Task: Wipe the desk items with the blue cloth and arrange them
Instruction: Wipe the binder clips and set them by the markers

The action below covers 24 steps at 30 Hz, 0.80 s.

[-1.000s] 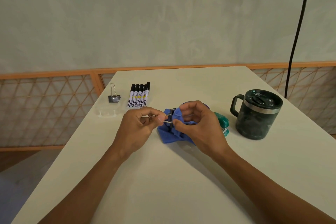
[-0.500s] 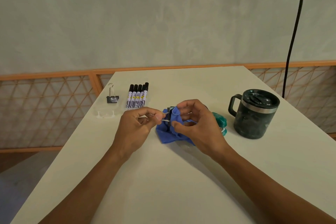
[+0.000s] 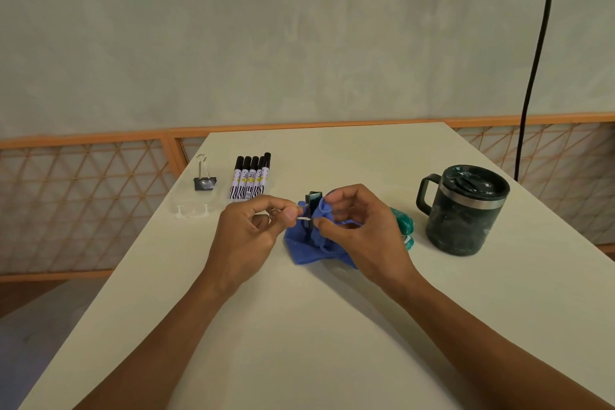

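The cloth (image 3: pixel 304 250) was blue, the mug (image 3: pixel 462 226) dark green (with a silver band), the markers (image 3: pixel 249 182) white with black caps and zebra stripes, the table (image 3: pixel 299 343) cream.

Five markers (image 3: pixel 251 178); two binder clips (image 3: pixel 204 180) (image 3: pixel 313 200); one blue cloth (image 3: pixel 307 248); one mug (image 3: pixel 464 213); one green object (image 3: pixel 403 221).

left hand (image 3: pixel 246 236) bare | right hand (image 3: pixel 362 238) bare | forearms (image 3: pixel 482 339) bare
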Each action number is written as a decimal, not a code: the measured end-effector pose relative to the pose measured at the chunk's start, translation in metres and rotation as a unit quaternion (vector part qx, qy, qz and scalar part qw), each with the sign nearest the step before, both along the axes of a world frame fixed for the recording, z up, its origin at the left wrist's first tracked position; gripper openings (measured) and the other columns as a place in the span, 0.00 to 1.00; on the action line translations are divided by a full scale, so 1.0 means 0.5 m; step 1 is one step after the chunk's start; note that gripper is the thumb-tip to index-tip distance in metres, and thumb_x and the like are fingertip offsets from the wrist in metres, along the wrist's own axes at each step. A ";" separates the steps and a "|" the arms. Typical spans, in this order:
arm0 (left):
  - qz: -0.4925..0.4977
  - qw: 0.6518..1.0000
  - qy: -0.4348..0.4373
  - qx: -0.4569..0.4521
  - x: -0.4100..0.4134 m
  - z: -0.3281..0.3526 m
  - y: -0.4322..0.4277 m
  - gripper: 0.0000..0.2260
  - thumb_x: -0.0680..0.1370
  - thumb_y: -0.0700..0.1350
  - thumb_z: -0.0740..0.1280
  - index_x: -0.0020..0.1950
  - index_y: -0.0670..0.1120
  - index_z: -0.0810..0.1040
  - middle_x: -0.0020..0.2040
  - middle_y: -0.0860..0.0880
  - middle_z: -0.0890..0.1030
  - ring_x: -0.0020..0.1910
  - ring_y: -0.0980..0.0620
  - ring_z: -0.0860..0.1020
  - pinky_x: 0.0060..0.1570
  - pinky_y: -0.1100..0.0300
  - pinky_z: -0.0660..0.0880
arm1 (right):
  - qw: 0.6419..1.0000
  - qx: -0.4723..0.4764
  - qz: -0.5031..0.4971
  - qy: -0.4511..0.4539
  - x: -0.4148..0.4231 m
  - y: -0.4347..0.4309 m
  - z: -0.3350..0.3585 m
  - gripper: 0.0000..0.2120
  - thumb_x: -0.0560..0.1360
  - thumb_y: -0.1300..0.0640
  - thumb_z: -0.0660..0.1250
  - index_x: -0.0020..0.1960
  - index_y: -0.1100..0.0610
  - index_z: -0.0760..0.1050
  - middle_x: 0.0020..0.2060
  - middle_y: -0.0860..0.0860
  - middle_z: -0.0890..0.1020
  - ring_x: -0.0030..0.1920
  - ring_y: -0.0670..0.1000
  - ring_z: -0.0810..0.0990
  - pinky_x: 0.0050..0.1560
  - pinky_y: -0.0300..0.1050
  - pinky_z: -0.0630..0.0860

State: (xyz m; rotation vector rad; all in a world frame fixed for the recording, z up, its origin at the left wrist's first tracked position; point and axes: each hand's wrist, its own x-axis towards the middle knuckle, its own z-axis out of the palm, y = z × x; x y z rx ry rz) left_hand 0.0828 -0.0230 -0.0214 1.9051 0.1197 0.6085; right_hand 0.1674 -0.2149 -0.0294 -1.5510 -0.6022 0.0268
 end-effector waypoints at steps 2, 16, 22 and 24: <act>0.003 1.000 -0.003 0.005 -0.001 0.000 -0.002 0.03 0.82 0.43 0.74 0.52 0.46 0.89 0.39 0.58 0.87 0.26 0.60 0.73 0.35 0.71 0.69 | 1.000 0.023 -0.014 0.014 0.001 0.004 0.000 0.12 0.75 0.59 0.81 0.54 0.55 0.81 0.46 0.48 0.87 0.46 0.50 0.86 0.49 0.41 0.82; 0.038 0.995 -0.019 -0.088 -0.006 0.020 0.008 0.03 0.82 0.43 0.74 0.52 0.47 0.89 0.46 0.52 0.90 0.48 0.58 0.87 0.52 0.71 0.77 | 0.997 0.034 0.038 0.050 0.001 -0.013 0.018 0.13 0.75 0.62 0.80 0.58 0.57 0.83 0.50 0.49 0.88 0.51 0.52 0.88 0.55 0.44 0.84; 0.011 0.998 0.003 -0.067 -0.006 0.017 0.003 0.03 0.82 0.42 0.74 0.51 0.46 0.88 0.47 0.53 0.90 0.46 0.58 0.87 0.50 0.71 0.77 | 0.996 0.044 0.029 0.075 -0.001 -0.013 0.018 0.10 0.76 0.58 0.80 0.55 0.55 0.85 0.51 0.51 0.89 0.54 0.55 0.88 0.58 0.52 0.84; -0.010 0.998 0.016 -0.053 -0.007 0.012 -0.003 0.04 0.82 0.42 0.74 0.50 0.46 0.88 0.46 0.53 0.90 0.45 0.57 0.87 0.51 0.70 0.78 | 0.997 0.030 0.023 0.060 -0.006 -0.002 0.010 0.09 0.75 0.59 0.81 0.53 0.55 0.84 0.49 0.50 0.89 0.53 0.54 0.88 0.58 0.51 0.84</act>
